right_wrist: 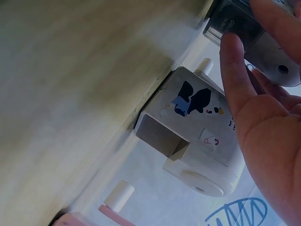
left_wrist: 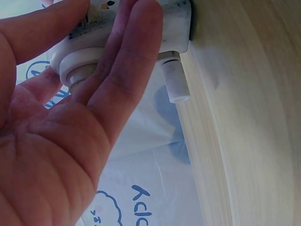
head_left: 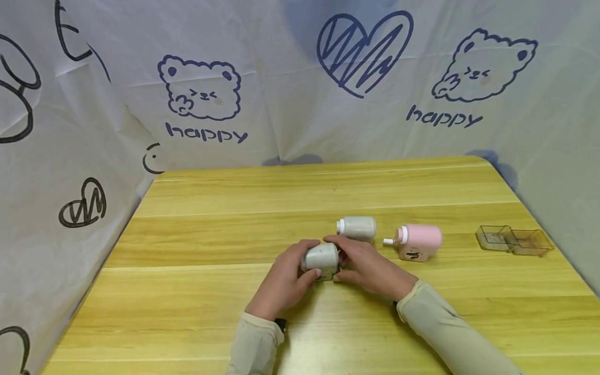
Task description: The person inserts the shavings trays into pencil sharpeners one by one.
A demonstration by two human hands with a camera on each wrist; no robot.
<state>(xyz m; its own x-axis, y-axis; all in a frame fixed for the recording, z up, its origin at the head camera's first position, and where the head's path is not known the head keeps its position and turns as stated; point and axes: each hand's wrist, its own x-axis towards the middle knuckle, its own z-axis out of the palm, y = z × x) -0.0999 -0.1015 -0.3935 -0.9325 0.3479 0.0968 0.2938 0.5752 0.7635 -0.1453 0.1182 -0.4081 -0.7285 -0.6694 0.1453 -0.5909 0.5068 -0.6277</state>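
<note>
A whitish crank pencil sharpener (head_left: 323,259) is held between both hands near the middle of the table. My left hand (head_left: 287,276) grips its left side, thumb in front and fingers behind. My right hand (head_left: 370,264) is at its right side, with thumb and fingers around that end. In the right wrist view, a fingertip (right_wrist: 233,47) touches the dark see-through drawer (right_wrist: 235,21) of the held sharpener. A white crank handle (left_wrist: 176,81) sticks out in the left wrist view. Behind the right hand lies a second white pencil sharpener (head_left: 360,227), its drawer slot (right_wrist: 160,135) empty.
A pink pencil sharpener (head_left: 422,244) with a white crank knob is right of the second white one. Two see-through brownish drawers (head_left: 529,242) sit side by side near the table's right edge. A white cloth (head_left: 281,104) with drawings hangs behind the wooden table (head_left: 211,234).
</note>
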